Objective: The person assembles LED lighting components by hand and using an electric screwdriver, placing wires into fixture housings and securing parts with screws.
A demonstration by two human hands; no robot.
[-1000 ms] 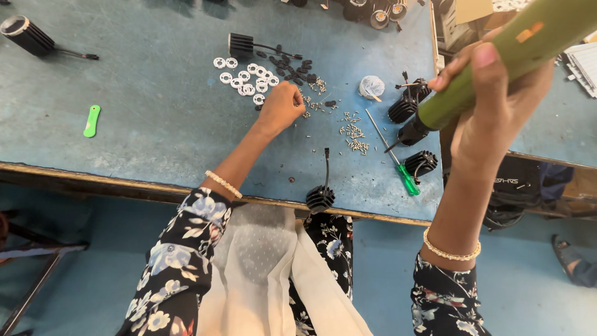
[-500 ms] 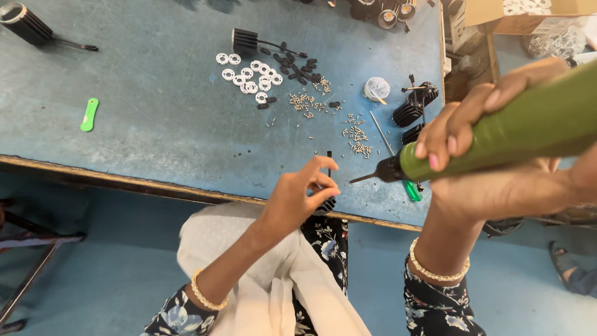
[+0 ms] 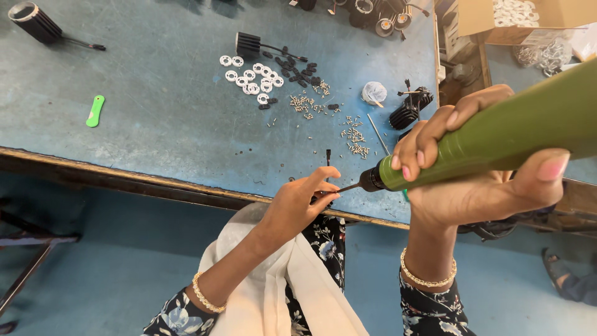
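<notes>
1. Right hand (image 3: 479,186), wrapped tight around one green electric screwdriver (image 3: 497,137), aims its bit tip at the left fingertips.
2. Left hand (image 3: 298,202), fingers pinched together at the table's (image 3: 155,124) near edge on a small black part (image 3: 328,157); the driving step appears in hand, and the next move calls for seating the bit squarely.
3. Mid-table: scattered small screws (image 3: 356,138), too many to count; one black finned housing (image 3: 407,112).
4. Farther: roughly a dozen white rings (image 3: 252,78), one green tag (image 3: 94,111), one ribbed black cylinder (image 3: 34,22), one cardboard box (image 3: 516,18).
</notes>
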